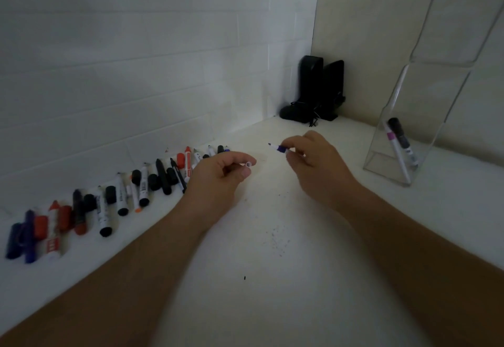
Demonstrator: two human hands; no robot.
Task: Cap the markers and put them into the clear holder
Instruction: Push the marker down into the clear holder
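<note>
My right hand (316, 163) pinches a thin purple marker (278, 148) with its bare tip pointing left. My left hand (221, 174) pinches a small white cap (247, 165), its open end facing right, a short gap from the marker's tip. Both hands hover over the white table. The clear holder (381, 161) stands at the right, with two capped markers (399, 142) leaning inside it. A row of several markers and loose caps (114, 196) in black, red and blue lies along the wall at the left.
Two black speakers (319, 87) with cables stand in the back corner. A white brick wall runs along the left, a beige wall behind the holder. Small ink specks (278, 240) dot the white table (259, 292).
</note>
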